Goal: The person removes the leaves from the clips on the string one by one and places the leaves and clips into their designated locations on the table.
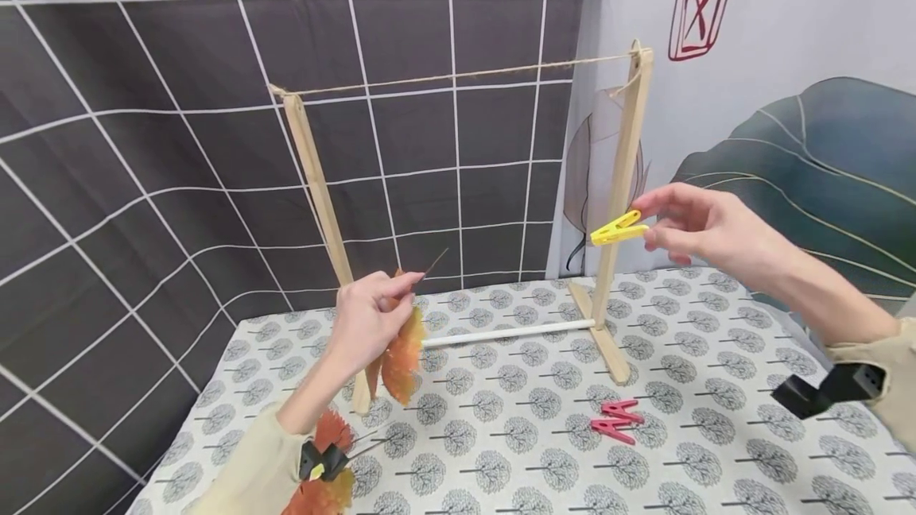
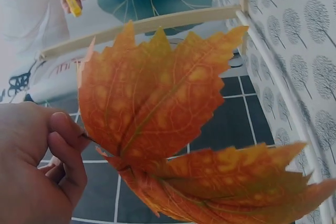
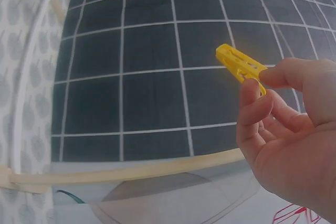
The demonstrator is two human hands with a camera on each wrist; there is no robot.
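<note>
My left hand [image 1: 374, 315] pinches the thin stem of an orange-yellow autumn leaf [image 1: 402, 356], which hangs below the fingers in front of the left post. In the left wrist view the leaf [image 2: 157, 93] spreads wide with jagged lobes. On the other side, my right hand [image 1: 704, 225] pinches the handle ends of a yellow clothespin [image 1: 617, 230] between thumb and fingers, near the right post. The right wrist view shows the clothespin [image 3: 236, 61] pointing away from the fingertips. Above both hands a twine line [image 1: 458, 75] is strung between the posts.
A wooden frame has a left post [image 1: 315, 173], a right post [image 1: 626, 157] and a white bottom bar [image 1: 508, 334]. Two pink clothespins [image 1: 617, 421] lie on the tree-patterned tablecloth [image 1: 529, 443]. More orange-red leaves [image 1: 322, 497] lie by the left forearm. A dark gridded cloth hangs behind.
</note>
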